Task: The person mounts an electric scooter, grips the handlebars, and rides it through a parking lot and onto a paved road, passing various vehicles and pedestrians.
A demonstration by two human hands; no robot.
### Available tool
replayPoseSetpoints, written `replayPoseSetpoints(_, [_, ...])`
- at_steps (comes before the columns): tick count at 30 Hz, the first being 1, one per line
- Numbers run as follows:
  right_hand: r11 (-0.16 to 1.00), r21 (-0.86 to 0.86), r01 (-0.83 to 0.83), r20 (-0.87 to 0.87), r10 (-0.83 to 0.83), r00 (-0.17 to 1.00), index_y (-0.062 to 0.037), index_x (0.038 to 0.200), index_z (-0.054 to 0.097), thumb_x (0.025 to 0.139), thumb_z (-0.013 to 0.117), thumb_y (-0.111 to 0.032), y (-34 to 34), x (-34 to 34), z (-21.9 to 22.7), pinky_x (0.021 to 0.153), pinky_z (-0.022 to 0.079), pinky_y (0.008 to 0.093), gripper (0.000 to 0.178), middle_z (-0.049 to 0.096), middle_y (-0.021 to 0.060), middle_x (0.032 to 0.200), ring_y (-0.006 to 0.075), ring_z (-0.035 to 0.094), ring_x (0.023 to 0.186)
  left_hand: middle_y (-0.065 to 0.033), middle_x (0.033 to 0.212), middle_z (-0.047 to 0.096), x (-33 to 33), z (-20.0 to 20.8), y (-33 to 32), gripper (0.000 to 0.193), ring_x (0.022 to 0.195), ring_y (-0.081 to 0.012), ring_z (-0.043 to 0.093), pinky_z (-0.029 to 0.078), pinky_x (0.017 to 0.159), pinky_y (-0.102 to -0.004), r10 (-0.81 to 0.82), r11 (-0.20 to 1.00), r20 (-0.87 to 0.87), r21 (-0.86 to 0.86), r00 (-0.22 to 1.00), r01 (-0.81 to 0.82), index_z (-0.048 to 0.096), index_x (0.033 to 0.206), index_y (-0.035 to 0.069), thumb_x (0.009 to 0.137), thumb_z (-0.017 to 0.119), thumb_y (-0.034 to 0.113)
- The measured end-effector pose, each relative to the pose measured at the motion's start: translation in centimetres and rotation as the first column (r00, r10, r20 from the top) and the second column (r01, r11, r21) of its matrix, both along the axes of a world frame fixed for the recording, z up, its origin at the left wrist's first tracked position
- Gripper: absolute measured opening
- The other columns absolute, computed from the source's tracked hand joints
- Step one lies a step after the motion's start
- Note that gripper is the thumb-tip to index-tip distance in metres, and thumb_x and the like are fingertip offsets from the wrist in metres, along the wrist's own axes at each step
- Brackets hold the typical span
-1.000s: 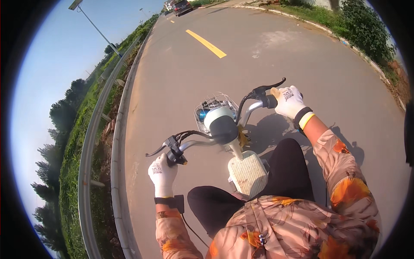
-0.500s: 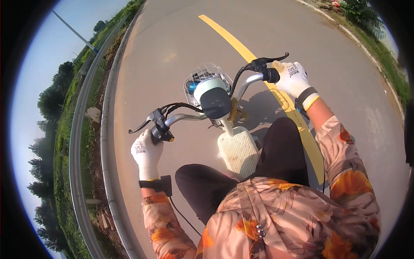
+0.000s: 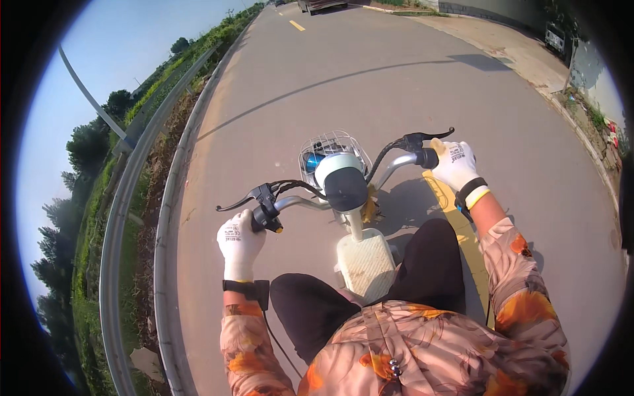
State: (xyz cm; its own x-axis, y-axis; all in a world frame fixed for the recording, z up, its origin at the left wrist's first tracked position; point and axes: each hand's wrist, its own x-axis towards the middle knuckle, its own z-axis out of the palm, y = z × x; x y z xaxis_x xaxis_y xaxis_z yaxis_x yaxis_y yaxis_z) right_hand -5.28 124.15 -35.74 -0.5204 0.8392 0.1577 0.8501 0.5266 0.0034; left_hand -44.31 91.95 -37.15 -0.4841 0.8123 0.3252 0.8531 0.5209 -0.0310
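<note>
I sit on a small white two-wheeled scooter [image 3: 364,267] with silver handlebars [image 3: 300,202]. My left hand [image 3: 240,243], in a white glove, is wrapped round the left black grip, below a black brake lever [image 3: 239,200]. My right hand [image 3: 454,163], gloved alike, closes round the right grip [image 3: 428,158]; the brake lever [image 3: 432,136] there stands ahead of its fingers. Between the hands is a white and dark headlamp housing [image 3: 345,185]. A wire basket [image 3: 335,146] in front of it holds a blue object [image 3: 314,162] I cannot make out.
Grey road [image 3: 343,86] runs ahead, with a yellow line [image 3: 472,257] under the right side. A metal guardrail [image 3: 119,264] and kerb follow the left edge. A vehicle [image 3: 322,5] is far ahead. At right are a pale wall [image 3: 594,76] and a parked vehicle [image 3: 555,38].
The scooter has moved forward along the road. The view has tilted up, showing the far vehicle and a shadow across the road. Both hands stay on the grips.
</note>
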Motion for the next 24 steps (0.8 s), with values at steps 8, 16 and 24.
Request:
replayPoseSetpoints(8, [0.999, -0.027, 0.032, -0.079, -0.034, 0.996, -0.0128, 0.104, 0.073, 0.089, 0.061, -0.020, -2.2, 0.1, 2.3, 0.084, 0.057, 0.0501, 0.021, 0.078, 0.0138, 0.093, 0.0406, 0.074, 0.092, -0.0105, 0.092, 0.074, -0.1, 3.2, -1.9, 0.026, 0.088, -0.0336, 0.073, 0.058, 0.079, -0.0462, -0.033, 0.999, -0.002, 0.021, 0.999, 0.033, 0.068, 0.094, 0.011, 0.074, 0.078, 0.023])
replayPoseSetpoints(16, [1.000, 0.010, -0.024, -0.044, 0.024, 0.999, -0.0133, 0.111, 0.071, 0.087, 0.061, -0.017, -2.2, 2.0, 6.1, 0.088, 0.056, 0.0483, 0.027, 0.079, 0.0135, 0.099, 0.0381, 0.075, 0.096, -0.0103, 0.091, 0.074, 1.6, 5.2, -2.6, 0.025, 0.086, -0.0339, 0.073, 0.058, 0.078, -0.0464, -0.038, 0.998, -0.010, 0.040, 0.999, 0.038, 0.067, 0.093, 0.011, 0.073, 0.078, 0.022])
replayPoseSetpoints(24, [0.998, -0.065, 0.017, 0.021, -0.015, 1.000, -0.0141, 0.115, 0.070, 0.084, 0.063, -0.017, -1.5, 2.7, 8.8, 0.088, 0.055, 0.0479, 0.032, 0.079, 0.0121, 0.100, 0.0381, 0.074, 0.097, -0.0104, 0.088, 0.074, 3.2, 7.0, -1.7, 0.021, 0.084, -0.0334, 0.073, 0.058, 0.077, -0.0459, -0.058, 0.993, -0.028, 0.100, 0.998, 0.061, 0.067, 0.089, 0.010, 0.073, 0.076, 0.020])
